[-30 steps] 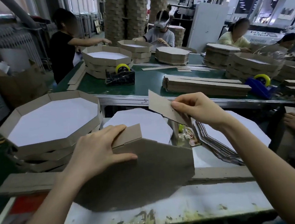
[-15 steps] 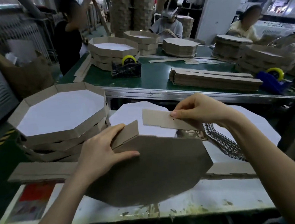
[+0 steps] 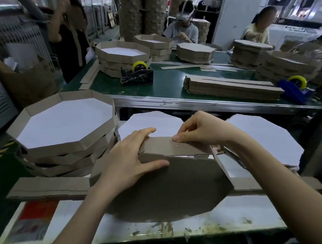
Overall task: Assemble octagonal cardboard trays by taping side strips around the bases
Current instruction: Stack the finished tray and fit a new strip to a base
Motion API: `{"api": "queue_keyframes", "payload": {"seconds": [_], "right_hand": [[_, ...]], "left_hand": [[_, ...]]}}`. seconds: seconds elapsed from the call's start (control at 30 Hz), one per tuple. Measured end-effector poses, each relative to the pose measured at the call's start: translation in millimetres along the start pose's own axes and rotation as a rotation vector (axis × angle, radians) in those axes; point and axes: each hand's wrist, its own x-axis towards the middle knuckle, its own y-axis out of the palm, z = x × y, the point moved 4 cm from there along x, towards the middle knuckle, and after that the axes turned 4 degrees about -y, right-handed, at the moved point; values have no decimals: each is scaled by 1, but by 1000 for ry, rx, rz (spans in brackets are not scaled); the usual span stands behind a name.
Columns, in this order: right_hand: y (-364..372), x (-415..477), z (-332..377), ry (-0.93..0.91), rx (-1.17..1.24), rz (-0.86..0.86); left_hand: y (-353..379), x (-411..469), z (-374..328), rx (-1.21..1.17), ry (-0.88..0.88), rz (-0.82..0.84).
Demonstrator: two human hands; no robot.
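A brown octagonal cardboard base (image 3: 168, 191) lies tilted, underside up, on the near bench. A brown side strip (image 3: 166, 146) runs along its far edge. My left hand (image 3: 128, 163) holds the strip against the base, fingers over the strip's top and thumb flat on the base. My right hand (image 3: 201, 130) pinches the strip at its upper edge, just right of my left hand, thumb on the near face. Finished trays (image 3: 62, 120) with white insides are stacked at the left.
White octagonal bases (image 3: 264, 138) lie behind the hands. Loose strips (image 3: 45, 186) rest at the left. The green table (image 3: 168, 86) beyond holds a strip pile (image 3: 231, 88), two tape dispensers (image 3: 136, 75) (image 3: 295, 88) and tray stacks. Other people work around it.
My right hand brought the free end of the strip down from the air onto the base's far edge. My left hand slid right along the strip. The camera view moved closer.
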Motion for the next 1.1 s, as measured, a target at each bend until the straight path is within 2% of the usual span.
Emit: {"api": "queue_keyframes", "payload": {"seconds": [0.13,0.33,0.5,0.67,0.93,1.1], "right_hand": [[-13,-7,-2,28,23,-32],[-5,-8,4,36,40,44],[-3,-7,4,51,31,-4],[0,-9,7,50,29,47],[6,-6,14,29,15,-5],[6,-3,18,32,1,-71]], "left_hand": [[-2,-4,6,-55,-47,-16],[4,-6,10,-93,-99,-23],[5,-8,13,-102,-95,-33],[5,-12,13,-95,-98,-40],[1,-10,2,0,39,-66],[1,-7,3,-4,18,-73]]}}
